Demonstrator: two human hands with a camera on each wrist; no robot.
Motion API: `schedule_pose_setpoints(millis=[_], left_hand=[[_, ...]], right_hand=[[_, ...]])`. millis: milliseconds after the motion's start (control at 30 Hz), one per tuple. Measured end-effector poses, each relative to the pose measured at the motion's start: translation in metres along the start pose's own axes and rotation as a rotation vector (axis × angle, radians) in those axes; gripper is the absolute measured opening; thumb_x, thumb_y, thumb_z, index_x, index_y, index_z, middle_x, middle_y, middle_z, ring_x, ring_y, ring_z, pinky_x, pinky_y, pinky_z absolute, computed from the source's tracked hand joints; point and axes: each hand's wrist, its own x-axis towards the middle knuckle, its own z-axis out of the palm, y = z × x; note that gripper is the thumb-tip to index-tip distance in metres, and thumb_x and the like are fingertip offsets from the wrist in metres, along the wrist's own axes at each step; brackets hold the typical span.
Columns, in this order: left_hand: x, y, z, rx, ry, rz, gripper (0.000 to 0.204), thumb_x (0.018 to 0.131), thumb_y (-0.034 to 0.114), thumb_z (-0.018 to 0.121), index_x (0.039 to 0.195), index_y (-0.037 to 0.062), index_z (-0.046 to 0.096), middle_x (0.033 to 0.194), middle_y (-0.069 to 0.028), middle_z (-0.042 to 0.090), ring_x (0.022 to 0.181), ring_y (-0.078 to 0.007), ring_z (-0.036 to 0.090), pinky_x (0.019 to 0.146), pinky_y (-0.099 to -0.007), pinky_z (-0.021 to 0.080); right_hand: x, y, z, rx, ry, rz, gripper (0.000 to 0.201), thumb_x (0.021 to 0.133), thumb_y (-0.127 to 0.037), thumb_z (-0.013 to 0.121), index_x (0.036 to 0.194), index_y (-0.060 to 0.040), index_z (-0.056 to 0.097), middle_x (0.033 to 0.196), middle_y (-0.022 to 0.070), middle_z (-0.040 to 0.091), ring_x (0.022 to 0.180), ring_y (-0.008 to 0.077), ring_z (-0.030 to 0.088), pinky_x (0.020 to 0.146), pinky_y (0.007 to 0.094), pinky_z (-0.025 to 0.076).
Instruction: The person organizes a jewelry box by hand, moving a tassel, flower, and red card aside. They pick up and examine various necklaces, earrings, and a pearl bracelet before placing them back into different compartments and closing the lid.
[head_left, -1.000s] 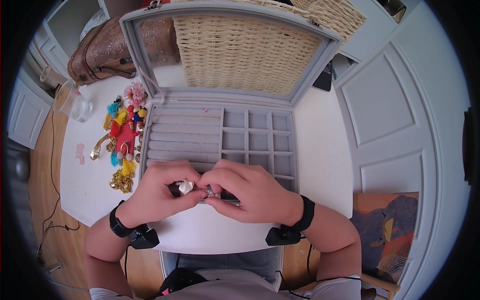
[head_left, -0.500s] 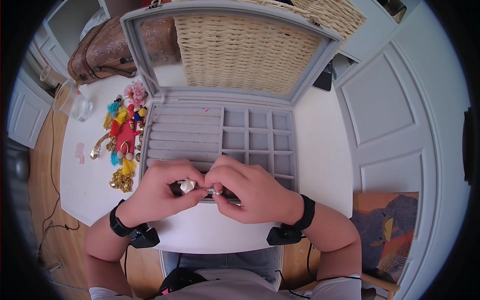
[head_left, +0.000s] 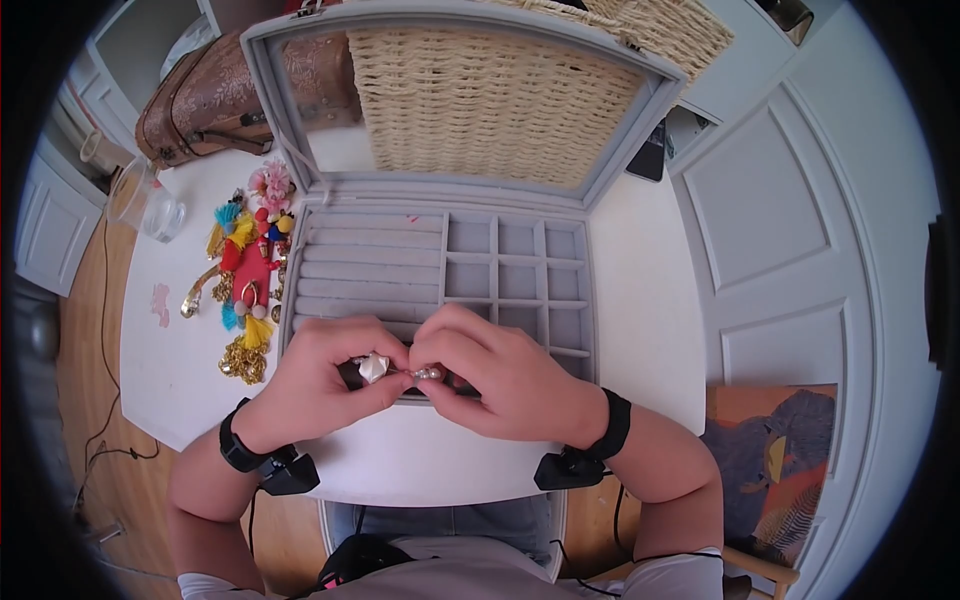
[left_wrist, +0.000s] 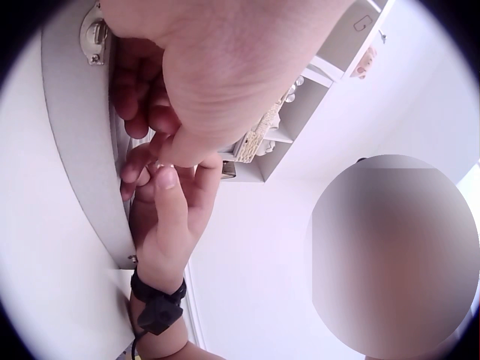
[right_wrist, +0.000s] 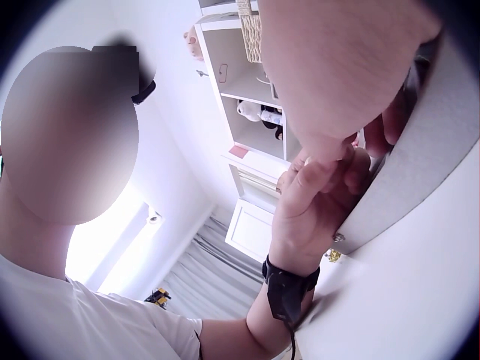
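Both hands meet over the front edge of a grey jewelry box (head_left: 590,330). In the left hand (head_left: 335,370) is a piece of jewelry with a pearly white, faceted ornament (head_left: 373,368), held between thumb and curled fingers. The right hand (head_left: 490,380) pinches small shiny silvery beads (head_left: 430,373) beside the left fingertips. Much of the piece is hidden by the fingers, and I cannot tell whether ornament and beads are joined. In the left wrist view, the right thumb (left_wrist: 166,180) presses close to the left fingers.
The box has padded ring rolls (head_left: 370,255) on the left, square compartments (head_left: 518,238) on the right and a raised glass lid. Colorful tassel jewelry (head_left: 240,260) and gold chain (head_left: 243,362) lie left of it. A clear plastic cup (head_left: 160,215) and brown case (head_left: 240,95) stand beyond.
The right hand's fingers have shifted slightly upward and regripped around the beads, which have turned a little. The left hand stays nearly still with the white ornament.
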Motion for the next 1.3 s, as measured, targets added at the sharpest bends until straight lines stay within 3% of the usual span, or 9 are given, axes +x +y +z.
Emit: schedule_pose_setpoints(millis=[833,900,933,1000,1300], left_hand=[[0.0011,0.0001,-0.0003,0.000,0.004,0.031,0.016,0.091,0.001,0.082,0.106,0.0037,0.081,0.087,-0.0067,0.075,0.066,-0.0121,0.065,0.057,-0.0276,0.050],[0.0012,0.0004,-0.0013,0.010,0.001,0.028,0.016,0.091,0.001,0.082,0.107,0.0038,0.081,0.087,-0.0066,0.076,0.065,-0.0115,0.065,0.056,-0.0272,0.050],[0.0013,0.0007,-0.0018,0.021,-0.003,0.024,0.016,0.091,0.001,0.082,0.107,0.0038,0.081,0.088,-0.0066,0.076,0.065,-0.0109,0.065,0.056,-0.0269,0.049],[0.0015,0.0018,-0.0013,0.010,0.007,0.011,0.016,0.092,0.001,0.082,0.108,0.0041,0.081,0.089,-0.0064,0.077,0.065,-0.0105,0.065,0.056,-0.0265,0.049],[0.0010,0.0051,-0.0024,0.011,0.027,-0.018,0.016,0.093,0.003,0.081,0.109,0.0061,0.082,0.090,-0.0047,0.078,0.065,-0.0087,0.065,0.057,-0.0248,0.049]], right_hand=[[-0.0018,0.0030,0.0021,-0.021,-0.008,0.010,0.031,0.090,0.005,0.068,0.117,-0.0065,0.057,0.111,0.0106,0.058,0.082,0.0338,0.070,0.069,0.0446,0.057],[-0.0022,0.0036,0.0024,-0.048,0.007,0.002,0.034,0.089,0.008,0.072,0.116,-0.0072,0.059,0.115,0.0077,0.061,0.082,0.0230,0.069,0.070,0.0347,0.058],[-0.0019,0.0042,0.0028,-0.048,0.006,0.001,0.034,0.089,0.008,0.072,0.116,-0.0072,0.059,0.115,0.0077,0.061,0.082,0.0230,0.069,0.070,0.0347,0.058],[-0.0014,0.0052,0.0037,-0.024,0.014,-0.022,0.032,0.091,0.005,0.069,0.118,-0.0063,0.057,0.112,0.0108,0.058,0.082,0.0334,0.070,0.069,0.0441,0.057],[-0.0014,0.0037,0.0035,0.013,-0.004,0.006,0.029,0.094,0.002,0.071,0.119,-0.0053,0.057,0.111,0.0116,0.059,0.082,0.0326,0.071,0.069,0.0429,0.057]])
